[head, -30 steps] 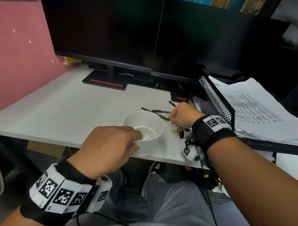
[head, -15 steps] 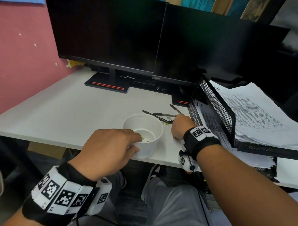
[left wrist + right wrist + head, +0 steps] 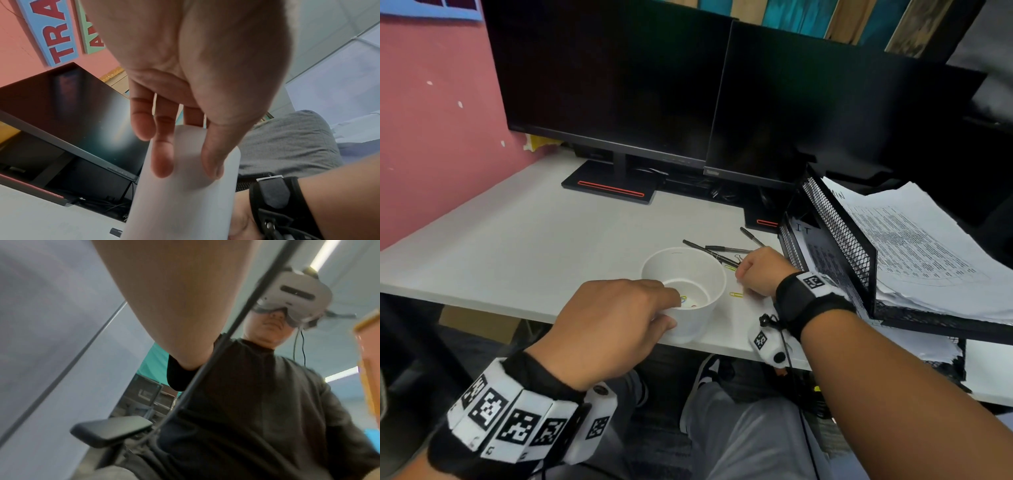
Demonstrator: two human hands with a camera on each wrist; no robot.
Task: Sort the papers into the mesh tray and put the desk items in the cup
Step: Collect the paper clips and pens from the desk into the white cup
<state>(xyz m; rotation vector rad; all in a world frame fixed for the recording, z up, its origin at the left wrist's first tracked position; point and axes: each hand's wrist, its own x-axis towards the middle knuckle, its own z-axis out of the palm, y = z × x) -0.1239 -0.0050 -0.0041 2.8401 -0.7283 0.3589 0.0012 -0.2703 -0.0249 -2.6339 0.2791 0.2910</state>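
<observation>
Right hand (image 3: 758, 270) has slid nearer the cup (image 3: 688, 291), grip unclear; left hand (image 3: 613, 322) still clasps it.

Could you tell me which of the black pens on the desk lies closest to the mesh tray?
The short black pen farthest right, angled beside the black mesh tray.

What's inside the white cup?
A few colored paper clips lie at the bottom of the white cup. The left hand grips the rim and covers the near part of the inside.
</observation>
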